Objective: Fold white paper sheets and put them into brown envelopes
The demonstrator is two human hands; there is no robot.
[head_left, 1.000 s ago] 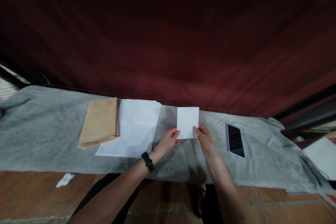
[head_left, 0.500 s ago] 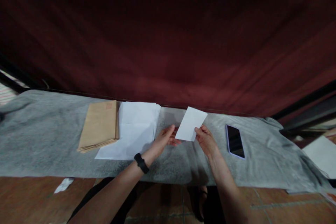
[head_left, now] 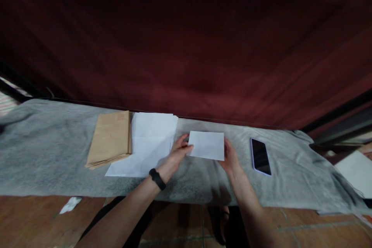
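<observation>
A folded sheet of white paper is held between my two hands, lying crosswise above the grey cloth. My left hand pinches its left end, thumb on top and fingers partly beneath. Around the right end curls my right hand, its fingertips partly hidden behind the paper. Beside my left hand lie large white sheets with a crease across them. A stack of brown envelopes with a red mark in one corner is at their left.
A phone in a lilac case rests on the grey cloth to the right. Behind the covered surface hangs a dark red curtain. A scrap of white paper lies on the tiled floor.
The folded paper has turned from slanted to crosswise and come down slightly. My left hand has closed on its left end; my right hand has shifted to its right edge.
</observation>
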